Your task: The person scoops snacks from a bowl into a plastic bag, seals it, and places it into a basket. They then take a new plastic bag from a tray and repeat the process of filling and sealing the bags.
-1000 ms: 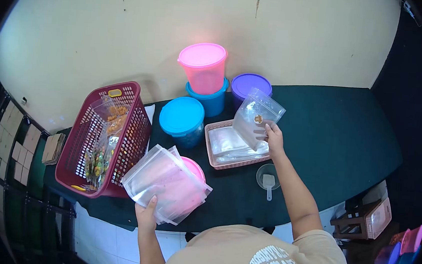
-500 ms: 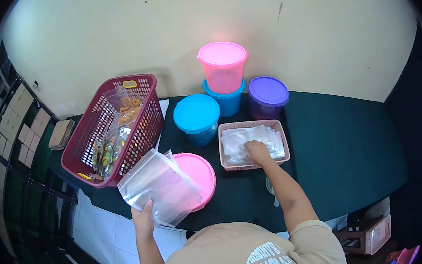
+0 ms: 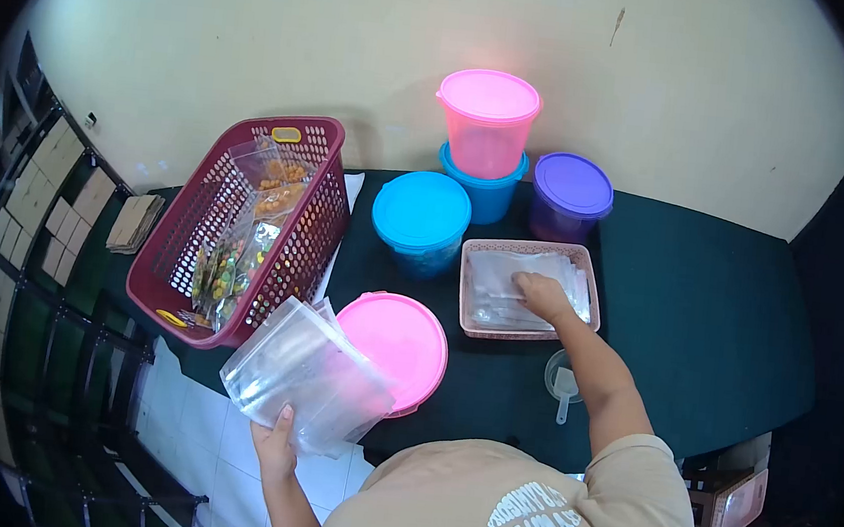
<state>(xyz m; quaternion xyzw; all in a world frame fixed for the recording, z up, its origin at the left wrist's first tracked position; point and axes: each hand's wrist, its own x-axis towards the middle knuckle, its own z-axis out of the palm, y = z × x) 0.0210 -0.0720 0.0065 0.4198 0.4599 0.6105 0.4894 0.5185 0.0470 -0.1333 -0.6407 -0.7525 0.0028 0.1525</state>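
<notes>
Clear plastic bags (image 3: 307, 369) are pinched in my left hand (image 3: 276, 443), thumb on top, partly over the pink round lid (image 3: 395, 346). My right hand (image 3: 544, 296) rests on a pile of clear bags (image 3: 501, 280) inside the pink basket (image 3: 465, 312); its fingers are bent against the plastic, and whether they grip a bag is hidden. Below the basket, beside my right forearm, lies a clear scoop (image 3: 565, 386) on a round dish.
A maroon basket (image 3: 320, 225) with snack packets stands at left. Behind are a blue tub (image 3: 421, 213), a pink tub (image 3: 489, 129) stacked on another blue one, and a purple tub (image 3: 572, 191). Brown stacked pieces (image 3: 134, 223) lie at far left.
The view has shifted, so the tubs and pink basket sit further right in the picture. My left hand still holds the bags and my right hand stays at the pile.
</notes>
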